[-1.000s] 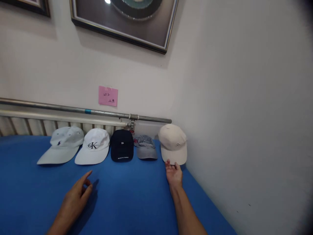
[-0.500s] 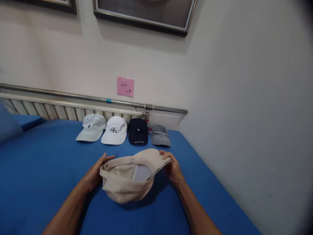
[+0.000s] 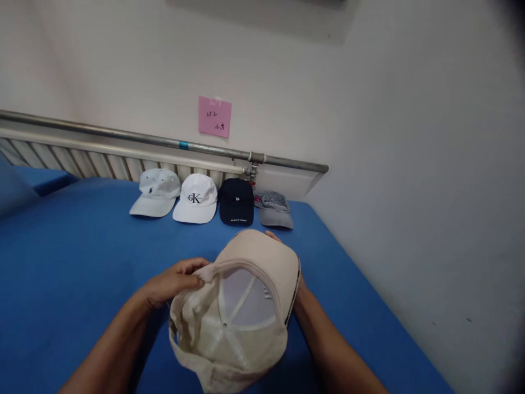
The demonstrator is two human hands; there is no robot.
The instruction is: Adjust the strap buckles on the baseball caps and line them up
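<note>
I hold a beige cap [image 3: 241, 306] upside down over the blue surface [image 3: 74, 262], its white inner lining and seams facing me. My left hand [image 3: 174, 282] pinches the cap's left rim with closed fingers. My right hand [image 3: 297, 279] is mostly hidden behind the brim; only fingertips at the brim's far edge and the wrist show, gripping it.
Along the back stand a pale blue cap [image 3: 156, 191], a white cap [image 3: 196, 198] with black letters, a navy cap [image 3: 235, 201] and a grey cap [image 3: 274, 209]. Behind them run a metal pipe [image 3: 164, 142] and radiator. A pink note [image 3: 214, 116] sticks on the wall. White wall stands close right.
The beige cap was taken from the right end of the row, brought toward me and turned over. It now tilts further, showing its inside. The view has dropped lower.
</note>
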